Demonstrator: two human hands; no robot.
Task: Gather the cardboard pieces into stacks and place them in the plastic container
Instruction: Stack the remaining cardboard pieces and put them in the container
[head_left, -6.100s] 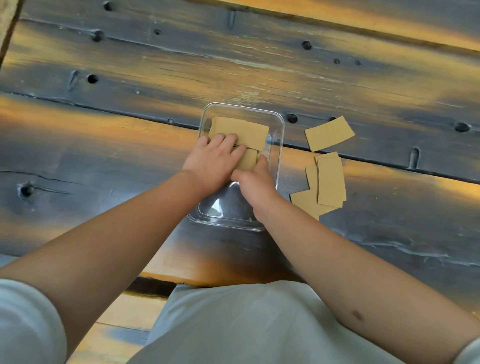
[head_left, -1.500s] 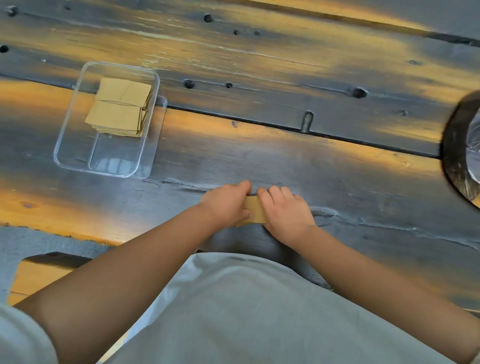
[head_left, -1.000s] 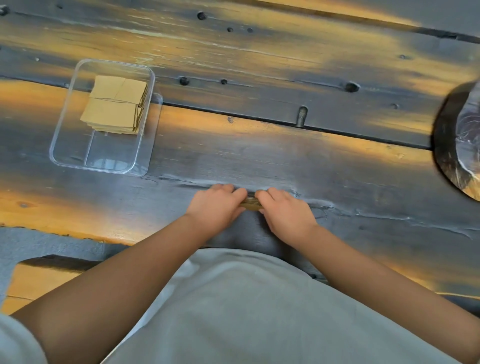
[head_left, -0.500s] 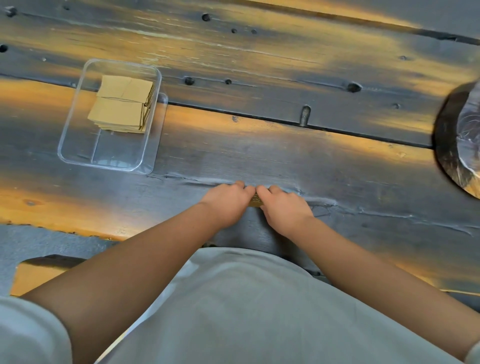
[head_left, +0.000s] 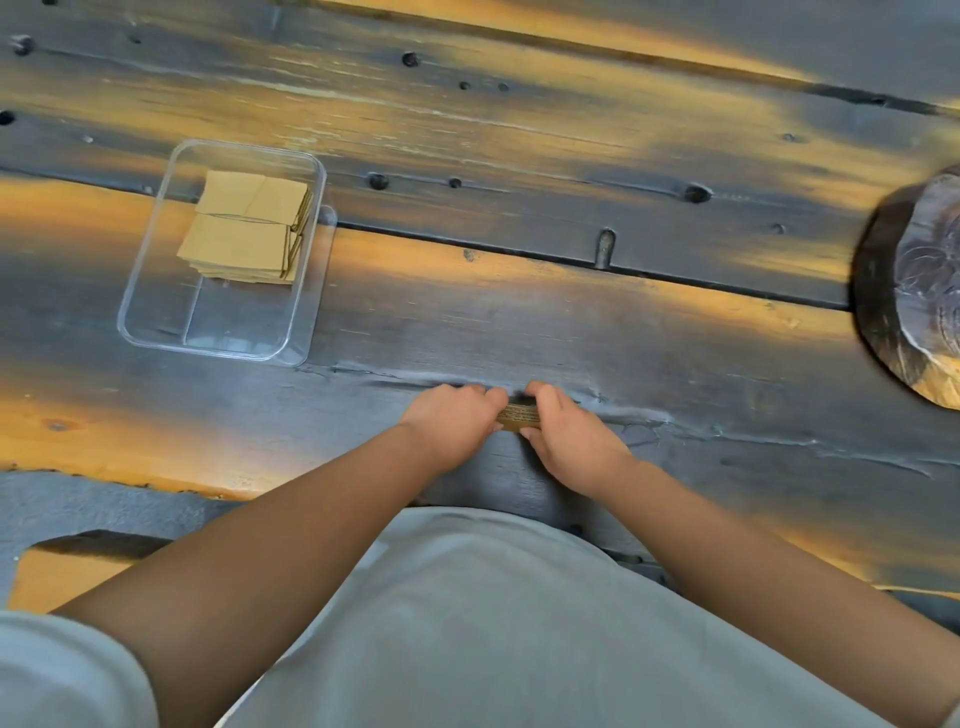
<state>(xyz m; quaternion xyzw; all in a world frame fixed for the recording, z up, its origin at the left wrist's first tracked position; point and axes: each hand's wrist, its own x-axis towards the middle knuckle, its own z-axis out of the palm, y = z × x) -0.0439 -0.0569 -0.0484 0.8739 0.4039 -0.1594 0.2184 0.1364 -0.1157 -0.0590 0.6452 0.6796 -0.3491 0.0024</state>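
Dark plank tabletop (head_left: 571, 322): both hands, left grip (head_left: 457, 418) and right grip (head_left: 563, 426), clamp the cardboard stack (head_left: 517, 415) edgewise, squaring it. Next: carry it left into the plastic container (head_left: 156, 332).

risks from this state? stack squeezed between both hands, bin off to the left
1. The small stack of brown cardboard pieces is held only edge-on between the left hand and right hand; pieces could slip or fan out on the lift.
2. The clear rectangular plastic container sits well off to the left, so the carry is long.
3. The cardboard pile already inside fills the far half and looks uneven; the new stack should probably go into the near half, or it may topple.
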